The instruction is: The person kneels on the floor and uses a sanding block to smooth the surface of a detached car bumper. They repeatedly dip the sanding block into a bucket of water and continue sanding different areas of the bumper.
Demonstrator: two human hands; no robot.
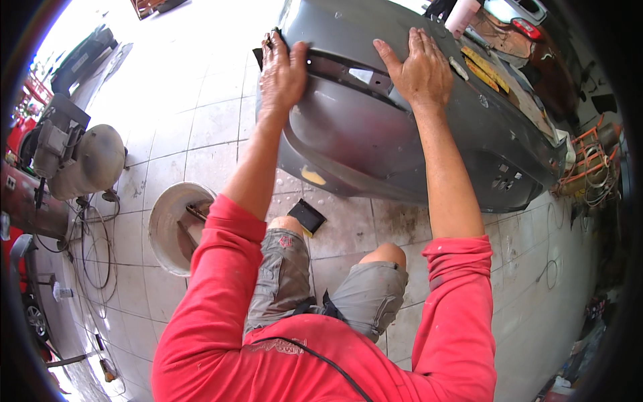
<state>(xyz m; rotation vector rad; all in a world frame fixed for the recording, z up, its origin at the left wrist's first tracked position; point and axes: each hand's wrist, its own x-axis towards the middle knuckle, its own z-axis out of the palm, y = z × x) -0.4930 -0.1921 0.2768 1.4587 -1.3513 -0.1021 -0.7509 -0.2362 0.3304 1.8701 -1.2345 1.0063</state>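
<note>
A large grey car body panel stands before me, with a dark recess across it and patches of bare and reddish primer. My left hand rests on its left edge beside the recess, fingers stretched forward. Something small and dark shows at those fingertips; I cannot make out what it is. On the panel's upper surface, right of the recess, lies my right hand, flat with the thumb apart and nothing visible in it. Below the panel, between my knees, a black block with a yellow underside sits on the wet tiles.
A pale bucket with tools inside stands by my left knee. Farther left are an air compressor and tangled hoses. Yellow strips and a pink container lie beyond my right hand. Orange metal frames stand at right.
</note>
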